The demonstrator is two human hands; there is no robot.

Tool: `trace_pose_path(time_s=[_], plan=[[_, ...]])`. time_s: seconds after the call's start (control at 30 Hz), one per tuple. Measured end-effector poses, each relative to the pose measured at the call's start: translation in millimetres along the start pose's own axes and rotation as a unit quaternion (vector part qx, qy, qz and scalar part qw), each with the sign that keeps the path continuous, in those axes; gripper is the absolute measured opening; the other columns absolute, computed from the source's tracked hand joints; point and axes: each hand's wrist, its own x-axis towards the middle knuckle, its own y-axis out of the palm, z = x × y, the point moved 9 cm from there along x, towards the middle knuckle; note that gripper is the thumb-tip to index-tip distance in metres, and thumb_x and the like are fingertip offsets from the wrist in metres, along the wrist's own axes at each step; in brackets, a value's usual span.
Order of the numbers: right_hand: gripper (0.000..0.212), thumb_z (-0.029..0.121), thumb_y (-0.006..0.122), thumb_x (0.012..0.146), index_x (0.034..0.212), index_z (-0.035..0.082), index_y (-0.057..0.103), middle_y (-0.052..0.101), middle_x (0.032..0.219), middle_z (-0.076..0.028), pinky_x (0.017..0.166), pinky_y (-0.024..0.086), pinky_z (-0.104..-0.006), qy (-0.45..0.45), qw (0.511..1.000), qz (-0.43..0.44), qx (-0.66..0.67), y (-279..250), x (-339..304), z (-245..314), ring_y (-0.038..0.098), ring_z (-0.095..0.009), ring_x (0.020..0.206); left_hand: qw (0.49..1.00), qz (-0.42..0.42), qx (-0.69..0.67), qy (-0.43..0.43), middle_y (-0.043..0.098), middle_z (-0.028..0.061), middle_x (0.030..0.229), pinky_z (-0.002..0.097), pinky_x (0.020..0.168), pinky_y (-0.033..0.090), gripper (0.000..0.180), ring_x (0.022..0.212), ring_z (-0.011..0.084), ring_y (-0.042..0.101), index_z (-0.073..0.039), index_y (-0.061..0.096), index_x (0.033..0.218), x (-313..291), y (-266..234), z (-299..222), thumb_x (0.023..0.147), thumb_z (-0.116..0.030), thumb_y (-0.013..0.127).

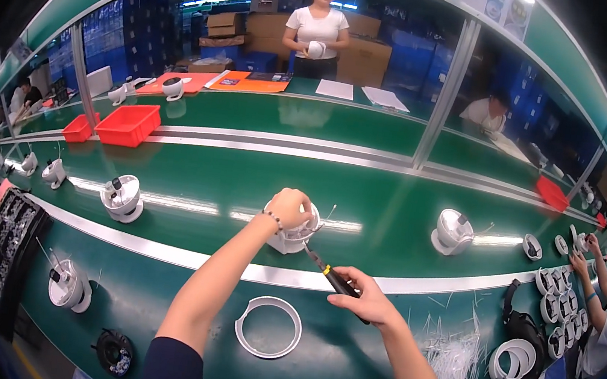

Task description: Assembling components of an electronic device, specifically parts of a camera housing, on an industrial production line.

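Housing [286,244] of rounded white plastic, left hand [288,207] curled atop, grip unclear, right hand [367,299] clasping black-handled pliers [336,278]

The housing [286,245] looks plastic, the belt [386,196] glossy.

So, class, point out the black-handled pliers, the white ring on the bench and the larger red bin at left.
Black-handled pliers [338,280]: head view, on the handle.
White ring [298,331]: head view, on its right rim.
Larger red bin [124,135]: head view, on its front wall.
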Motion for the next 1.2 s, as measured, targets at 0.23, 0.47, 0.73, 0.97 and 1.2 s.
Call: trace_pose_path(time_s=[0.23, 0.47, 0.73, 0.97, 1.2], plan=[[0.052, 0.026, 0.066, 0.057, 0.103, 0.005, 0.056, 0.050, 0.092, -0.012, 0.074, 0.041, -0.0389, -0.123, 0.885, -0.212, -0.396, -20.1, 10.8, 42.3, 0.049, -0.029, 0.089, 0.980, -0.151, -0.128, 0.013, 0.056, 0.0177, 0.113, 0.0333, 0.081, 0.045, 0.014, 0.096, 0.0276, 0.058, -0.004, 0.066, 0.067, -21.8, -19.8, 7.6, 0.064, -0.017, 0.072], [0.052, 0.023, 0.068, 0.054, 0.100, 0.002, 0.056, 0.049, 0.090, -0.013, 0.068, 0.037, -0.0379, -0.067, 0.819, -0.259, -0.507, -32.7, 33.7, 28.8, 0.048, -0.028, 0.086, 0.976, -0.137, -0.170, -0.014, 0.054, 0.0202, 0.113, 0.0330, 0.078, 0.046, 0.015, 0.089, 0.0264, 0.060, -0.003, 0.065, 0.065, -16.5, -3.0, -4.4, 0.063, -0.017, 0.071], [0.037, 0.021, 0.070, 0.054, 0.083, 0.002, 0.057, 0.050, 0.089, -0.013, 0.068, 0.040, -0.0393, -0.008, 0.782, -0.261, -0.566, -39.1, 33.5, 31.4, 0.051, -0.028, 0.084, 0.973, -0.114, -0.197, -0.034, 0.054, 0.0190, 0.116, 0.0323, 0.083, 0.044, 0.016, 0.100, 0.0272, 0.057, -0.003, 0.065, 0.066, -11.7, 11.5, -17.9, 0.065, -0.017, 0.070], [0.028, 0.017, 0.067, 0.056, 0.078, 0.002, 0.059, 0.055, 0.078, -0.014, 0.060, 0.049, -0.0408, -0.016, 0.807, -0.242, -0.539, -66.3, 34.8, 23.0, 0.060, -0.032, 0.068, 0.973, -0.125, -0.191, -0.012, 0.054, 0.0177, 0.115, 0.0330, 0.084, 0.044, 0.015, 0.100, 0.0280, 0.057, -0.003, 0.065, 0.067, 6.2, 24.0, -29.8, 0.066, -0.017, 0.070], [0.042, 0.018, 0.068, 0.057, 0.096, 0.004, 0.059, 0.056, 0.084, -0.012, 0.063, 0.047, -0.0339, -0.144, 0.889, -0.249, -0.356, -71.2, -72.4, 32.7, 0.057, -0.028, 0.076, 0.883, -0.278, -0.374, 0.060, 0.063, 0.0086, 0.071, 0.0245, 0.061, 0.048, 0.007, 0.070, 0.0131, 0.062, 0.001, 0.056, 0.076, -29.0, -28.6, -75.5, 0.080, -0.005, 0.058]])
